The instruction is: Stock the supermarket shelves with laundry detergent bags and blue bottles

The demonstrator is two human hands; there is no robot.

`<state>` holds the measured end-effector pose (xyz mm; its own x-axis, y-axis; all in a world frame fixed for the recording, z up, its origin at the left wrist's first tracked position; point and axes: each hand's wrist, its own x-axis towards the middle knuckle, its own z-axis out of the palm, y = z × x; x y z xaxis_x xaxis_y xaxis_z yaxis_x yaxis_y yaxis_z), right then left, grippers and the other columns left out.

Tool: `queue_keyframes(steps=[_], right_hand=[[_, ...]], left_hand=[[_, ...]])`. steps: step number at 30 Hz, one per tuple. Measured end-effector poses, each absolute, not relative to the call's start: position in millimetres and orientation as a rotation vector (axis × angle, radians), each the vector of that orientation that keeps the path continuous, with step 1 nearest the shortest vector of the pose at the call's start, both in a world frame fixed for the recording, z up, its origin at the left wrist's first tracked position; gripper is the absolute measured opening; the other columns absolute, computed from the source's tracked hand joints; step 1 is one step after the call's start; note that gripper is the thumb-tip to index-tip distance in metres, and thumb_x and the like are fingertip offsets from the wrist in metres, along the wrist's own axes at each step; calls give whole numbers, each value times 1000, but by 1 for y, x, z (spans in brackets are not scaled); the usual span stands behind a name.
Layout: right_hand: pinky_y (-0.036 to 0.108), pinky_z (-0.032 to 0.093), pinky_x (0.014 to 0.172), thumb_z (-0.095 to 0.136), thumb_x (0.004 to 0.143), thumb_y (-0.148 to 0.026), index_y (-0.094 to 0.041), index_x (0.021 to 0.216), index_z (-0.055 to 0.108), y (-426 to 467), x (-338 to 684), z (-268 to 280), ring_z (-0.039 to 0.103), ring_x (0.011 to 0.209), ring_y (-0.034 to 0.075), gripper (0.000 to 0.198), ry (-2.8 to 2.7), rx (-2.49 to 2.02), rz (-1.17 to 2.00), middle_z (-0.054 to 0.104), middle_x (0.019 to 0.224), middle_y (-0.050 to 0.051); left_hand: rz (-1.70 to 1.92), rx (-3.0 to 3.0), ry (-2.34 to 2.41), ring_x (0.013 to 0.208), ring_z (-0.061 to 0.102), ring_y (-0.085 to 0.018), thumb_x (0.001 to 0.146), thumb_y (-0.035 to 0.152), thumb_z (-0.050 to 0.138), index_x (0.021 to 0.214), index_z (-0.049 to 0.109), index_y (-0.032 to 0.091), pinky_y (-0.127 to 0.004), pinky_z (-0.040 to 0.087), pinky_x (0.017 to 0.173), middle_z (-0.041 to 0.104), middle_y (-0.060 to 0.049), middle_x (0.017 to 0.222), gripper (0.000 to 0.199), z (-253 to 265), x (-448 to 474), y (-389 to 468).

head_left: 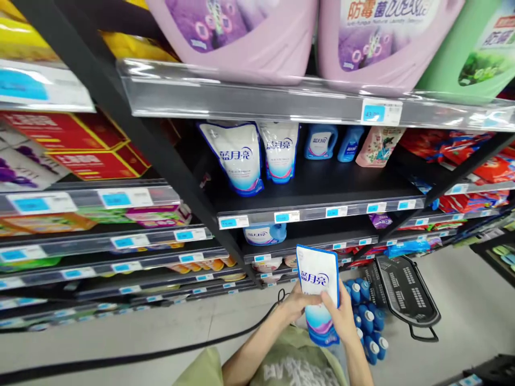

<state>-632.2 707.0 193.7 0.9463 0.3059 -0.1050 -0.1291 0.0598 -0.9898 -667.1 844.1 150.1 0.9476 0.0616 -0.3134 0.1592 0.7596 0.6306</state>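
Upright in front of my body is a white and blue laundry detergent refill pouch (319, 276), its printed front turned up toward me. My left hand (296, 303) grips its left side, with fingers lying across the front. On the opposite edge my right hand (340, 311) is closed, its thumb pressed on the front. Two similar pouches stand on the shelf ahead: a larger pouch (237, 161) at the left and a narrower pouch (278, 153) beside it. Further right are a blue bottle with a handle (320, 143), a smaller blue bottle (350, 145) and a pink pouch (379, 147).
Large pink jugs (241, 48) line the shelf above. Below sits another blue bottle (263, 235). On the floor at right, several blue bottles (366, 319) stand near a black basket (408, 292). A dark cable (181, 347) runs across behind my left arm.
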Motion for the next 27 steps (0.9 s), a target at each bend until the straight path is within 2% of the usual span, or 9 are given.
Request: queue_keyframes(steps=[4,6,8,10,13,15,18,22,27], right_hand=[[54,53,111,85,65,-74,-25,128,73,696,-627,185,63,133,41,80,-168,-1255,357,70,138,15],[57,55,108,93,54,-70,-26,130,71,696,-632,176,63,132,43,90,-181,-1214,371,69,140,17],[57,59,101,101,47,-56,-26,133,68,704,-639,168,69,123,42,97,-153,-1223,366,70,137,17],[55,62,97,101,53,-46,-24,136,65,715,-643,161,73,115,39,93,-107,-1286,323,73,131,17],[52,64,94,94,65,-43,-21,137,63,725,-640,156,75,110,35,82,-60,-1394,214,77,123,16],[51,65,91,94,64,-43,-18,140,61,721,-633,156,76,105,35,87,-32,-1444,149,78,119,16],[52,63,93,97,57,-41,-14,143,58,710,-626,158,77,102,35,98,-8,-1549,73,79,115,17],[50,62,98,99,54,-39,-14,146,55,713,-624,168,75,109,36,105,-41,-1591,56,79,116,17],[46,64,92,90,73,-44,-25,151,44,723,-630,172,79,104,32,92,-132,-1393,232,71,136,19]], left_hand=[[71,616,426,82,75,-29,43,32,105,101,77,16,-41,60,79,81,-12,95,66,170,-654,853],[145,612,416,86,76,-31,45,32,104,101,77,15,-45,61,87,81,-13,96,64,182,-646,861],[179,638,380,91,76,-33,46,31,104,100,78,14,-48,61,91,82,-14,97,62,195,-641,867],[161,689,315,92,76,-35,46,30,104,98,80,14,-50,61,90,82,-14,99,60,210,-639,871],[133,781,188,97,76,-37,47,28,104,101,81,15,-50,62,91,82,-14,103,60,234,-641,872],[164,818,135,99,76,-36,50,28,103,100,81,15,-48,62,93,82,-13,101,56,251,-642,871],[234,796,138,86,76,-29,51,32,103,87,77,15,-42,63,85,81,-9,87,48,273,-640,870],[332,714,175,67,71,-21,44,36,105,74,65,17,-34,61,66,75,-3,73,53,294,-632,875],[545,841,68,64,68,-19,49,39,103,69,59,18,-35,61,67,70,0,68,52,329,-611,905]])
